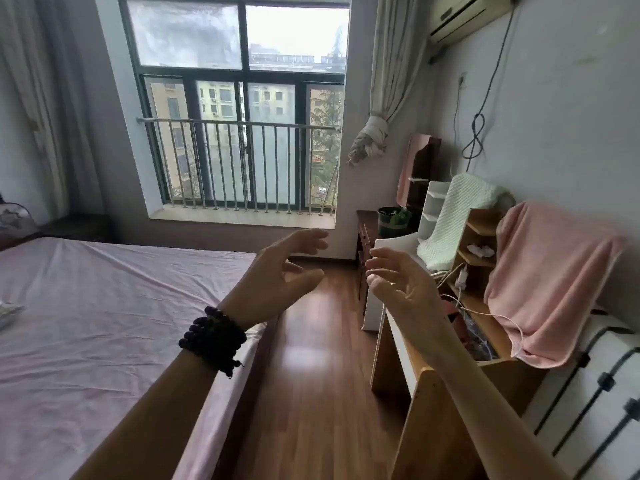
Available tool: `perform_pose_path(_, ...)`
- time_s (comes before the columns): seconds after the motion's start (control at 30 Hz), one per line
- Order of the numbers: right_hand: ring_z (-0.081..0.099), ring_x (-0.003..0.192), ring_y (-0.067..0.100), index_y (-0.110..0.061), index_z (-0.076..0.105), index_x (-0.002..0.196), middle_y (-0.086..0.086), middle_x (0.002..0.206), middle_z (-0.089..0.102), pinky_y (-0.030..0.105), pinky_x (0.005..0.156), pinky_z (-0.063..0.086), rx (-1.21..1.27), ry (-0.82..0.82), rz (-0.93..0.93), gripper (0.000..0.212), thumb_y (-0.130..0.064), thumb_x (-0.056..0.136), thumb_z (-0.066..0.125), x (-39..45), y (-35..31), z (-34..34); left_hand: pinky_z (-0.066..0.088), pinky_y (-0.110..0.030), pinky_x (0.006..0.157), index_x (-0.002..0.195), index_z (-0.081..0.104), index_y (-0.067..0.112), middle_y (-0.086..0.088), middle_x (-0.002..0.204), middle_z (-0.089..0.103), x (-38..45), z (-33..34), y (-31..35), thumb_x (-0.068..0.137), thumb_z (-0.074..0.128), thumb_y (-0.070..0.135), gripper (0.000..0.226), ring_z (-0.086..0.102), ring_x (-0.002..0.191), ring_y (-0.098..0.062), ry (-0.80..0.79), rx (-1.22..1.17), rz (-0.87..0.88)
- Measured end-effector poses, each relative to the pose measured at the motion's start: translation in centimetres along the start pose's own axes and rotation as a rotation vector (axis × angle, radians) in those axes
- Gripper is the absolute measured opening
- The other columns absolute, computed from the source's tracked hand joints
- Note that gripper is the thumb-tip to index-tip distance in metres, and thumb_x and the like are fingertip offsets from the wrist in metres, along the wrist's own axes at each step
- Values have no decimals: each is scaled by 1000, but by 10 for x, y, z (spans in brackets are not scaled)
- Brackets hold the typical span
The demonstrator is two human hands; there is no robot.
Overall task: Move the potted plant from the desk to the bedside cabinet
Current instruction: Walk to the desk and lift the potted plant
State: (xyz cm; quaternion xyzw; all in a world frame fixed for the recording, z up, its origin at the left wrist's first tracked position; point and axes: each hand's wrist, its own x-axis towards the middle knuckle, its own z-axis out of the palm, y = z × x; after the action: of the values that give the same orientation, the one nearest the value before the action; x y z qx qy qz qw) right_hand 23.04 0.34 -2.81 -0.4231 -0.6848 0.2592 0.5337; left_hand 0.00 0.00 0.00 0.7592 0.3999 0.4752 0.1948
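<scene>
Two bare hands raised over the wood floor, left hand (277,271) and right hand (398,282) both empty with fingers spread apart, one potted plant (394,221) on the dark desk (365,218) by the window (242,109), well beyond them, one bed (104,306) at left

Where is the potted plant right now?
The potted plant sits on the dark desk at the far right of the room, just right of the window sill and left of the white shelf unit.

window (239,109): barred, daylit | floor (311,358): wood | bed (86,323): pink sheet
</scene>
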Motion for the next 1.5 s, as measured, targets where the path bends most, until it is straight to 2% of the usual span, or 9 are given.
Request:
perform_pose_path(0.17,68,110,2,-34,61,121,-15,115,69,5,80,54,30,26,34,38,-37,83,63,12,0,27,59,-36,99,135,55,40,9,131,71,6,-17,-19,87,67,27,51,64,123,-1,-25,-7,-19)
perform_pose_path(0.37,69,111,6,-32,62,122,-9,117,71,18,89,56,47,4,87,36,-35,87,66,30,14,44,60,-38,98,135,56,39,8,130,72,21,-24,-55,86,68,26,51,65,122,-2,-33,-34,-40)
perform_pose_path(0.5,69,113,10,-29,62,122,-10,115,71,29,95,57,43,22,112,30,-13,97,68,61,36,50,59,-36,98,135,56,37,8,130,72,44,-24,-86,86,68,25,52,65,122,-2,-33,-39,-62)
perform_pose_path(0.63,70,112,12,-22,65,126,-4,117,73,18,88,56,60,8,121,31,-13,97,68,105,73,61,59,-28,94,138,57,32,6,131,72,77,-21,-128,91,72,16,52,64,124,-4,-27,-27,-86)
perform_pose_path(0.83,68,111,4,-34,62,120,-16,115,70,25,92,58,62,-33,107,30,-34,90,64,189,146,76,59,-27,95,137,56,37,6,132,72,161,0,-202,95,73,7,55,64,126,-9,-29,13,-89)
perform_pose_path(0.97,69,107,-2,-35,61,121,-17,115,70,13,84,57,68,-42,95,37,-40,84,60,274,187,76,58,-25,94,134,55,47,10,132,71,237,13,-241,89,70,20,54,65,127,-5,-26,-3,-93)
perform_pose_path(1.13,70,108,1,-21,65,129,-6,117,73,5,79,53,85,-16,102,47,-35,85,60,348,233,78,58,-22,95,136,56,41,9,132,71,313,27,-293,90,70,20,52,64,127,-2,-41,-25,-107)
perform_pose_path(1.37,70,107,2,-23,66,128,-5,118,74,10,81,55,105,34,154,43,-32,86,63,448,304,94,58,-25,94,132,55,44,3,132,69,420,48,-393,94,73,4,58,63,126,-6,-112,-89,-85)
perform_pose_path(1.5,71,111,14,-20,66,127,-1,118,74,18,85,57,93,143,191,32,-14,96,67,517,358,114,59,-30,97,142,56,30,2,134,68,491,64,-467,95,71,4,55,62,128,-6,-169,-136,-44)
